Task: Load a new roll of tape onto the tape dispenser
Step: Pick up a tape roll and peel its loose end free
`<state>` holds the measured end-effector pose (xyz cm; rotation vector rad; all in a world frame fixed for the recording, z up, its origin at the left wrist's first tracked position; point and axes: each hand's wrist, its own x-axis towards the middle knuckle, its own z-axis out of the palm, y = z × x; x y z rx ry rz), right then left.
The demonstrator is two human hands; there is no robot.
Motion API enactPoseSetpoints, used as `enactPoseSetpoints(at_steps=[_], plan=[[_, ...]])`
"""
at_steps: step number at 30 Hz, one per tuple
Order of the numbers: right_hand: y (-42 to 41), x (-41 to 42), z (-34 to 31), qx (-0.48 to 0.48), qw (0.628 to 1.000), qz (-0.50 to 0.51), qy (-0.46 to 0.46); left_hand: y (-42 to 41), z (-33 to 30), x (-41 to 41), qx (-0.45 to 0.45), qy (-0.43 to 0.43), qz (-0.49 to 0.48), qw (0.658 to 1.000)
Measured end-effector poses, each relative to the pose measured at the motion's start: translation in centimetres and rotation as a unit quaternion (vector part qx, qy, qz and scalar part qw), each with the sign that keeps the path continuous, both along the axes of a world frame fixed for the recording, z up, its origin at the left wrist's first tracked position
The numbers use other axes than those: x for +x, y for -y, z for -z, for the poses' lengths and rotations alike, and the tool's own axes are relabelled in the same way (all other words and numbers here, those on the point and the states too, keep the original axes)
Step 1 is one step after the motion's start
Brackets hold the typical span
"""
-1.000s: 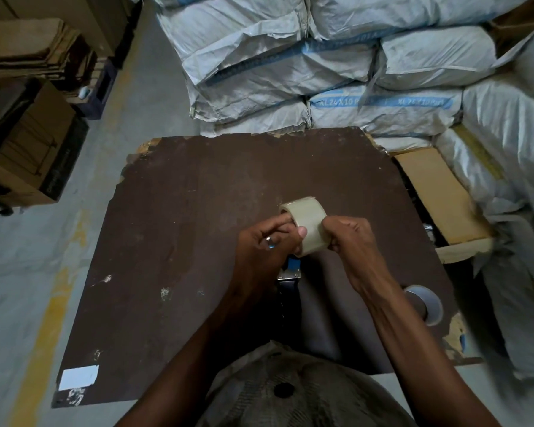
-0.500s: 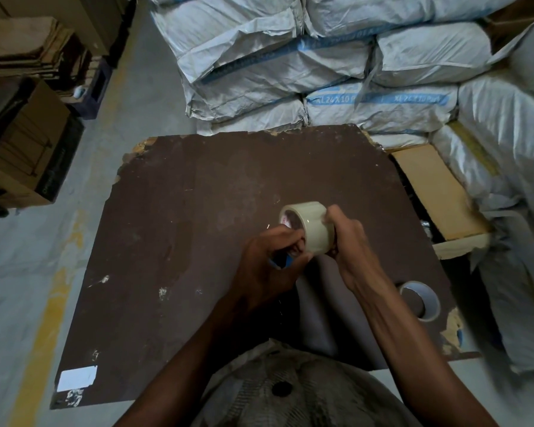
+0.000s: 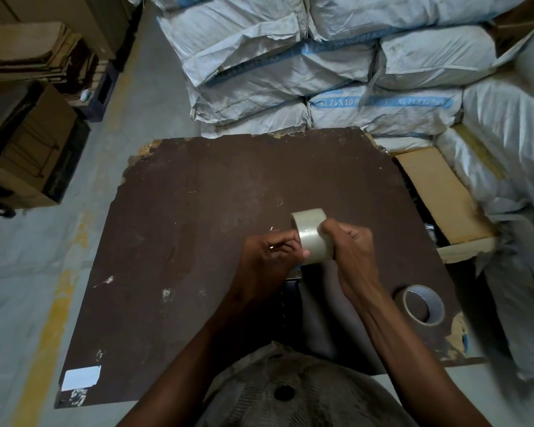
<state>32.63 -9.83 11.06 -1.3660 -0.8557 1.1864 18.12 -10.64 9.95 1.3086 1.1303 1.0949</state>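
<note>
The roll of clear packing tape (image 3: 312,234) was held above the brown board tabletop (image 3: 198,241), standing on edge between both hands. Over the last second it had shifted — a second before, its open core faced more toward the camera and the hands sat lower, nearer the person's body; half a second before, a red bit of the dispenser showed through the core. Now the broad outer band of tape faced up and the core was no longer visible.

The right hand (image 3: 349,251) was clamped on the roll's right side, fingers curled over its top edge. The left hand (image 3: 269,254) pinched at the roll's lower left edge with thumb and fingertips. Only a sliver of the tape dispenser (image 3: 292,277) showed beneath the hands, a blue and metallic edge just under the roll; whether the roll was already seated on its hub could not be told.

My reading is that the roll was being turned and pressed onto the dispenser, or its free end was being picked at — loading was underway, not finished. A second roll of grey tape (image 3: 421,305) lay flat on the board to the right, apart from the hands.
</note>
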Motion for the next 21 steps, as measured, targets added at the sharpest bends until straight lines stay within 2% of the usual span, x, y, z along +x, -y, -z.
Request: enactPoseSetpoints(at_steps=[2, 4, 7, 11, 15, 17, 19, 21], plan=[[-0.2, 0.0, 0.1, 0.008, 0.999, 0.028, -0.021, 0.1, -0.5, 0.0, 0.059, -0.054, 0.019, 0.997], [-0.5, 0.0, 0.1, 0.003, 0.998, 0.050, -0.031, 0.4, -0.5, 0.3, 0.067, -0.081, 0.018, 0.994], [-1.1, 0.2, -0.1, 0.002, 1.000, 0.020, -0.018, 0.8, -0.1, 0.7, 0.029, -0.040, -0.010, 0.999], [-1.4, 1.2, -0.3, -0.056, 0.997, -0.039, -0.046, 0.6, 0.1, 0.6, -0.058, 0.082, -0.074, 0.992], [-0.8, 2.0, -0.1, 0.010, 0.989, -0.150, 0.010, 0.3, -0.4, 0.5, -0.092, 0.098, -0.119, 0.984], [-0.5, 2.2, -0.1, 0.019, 0.982, -0.190, 0.007, -0.1, -0.7, 0.4, -0.103, 0.103, -0.137, 0.980], [-0.4, 2.0, -0.4, 0.022, 0.977, -0.210, 0.012, -0.4, -0.9, 0.1, -0.084, 0.054, -0.126, 0.987], [-0.4, 1.9, -0.7, 0.023, 0.975, -0.220, 0.012, -0.6, -0.8, -0.2, -0.038, -0.034, -0.104, 0.993]])
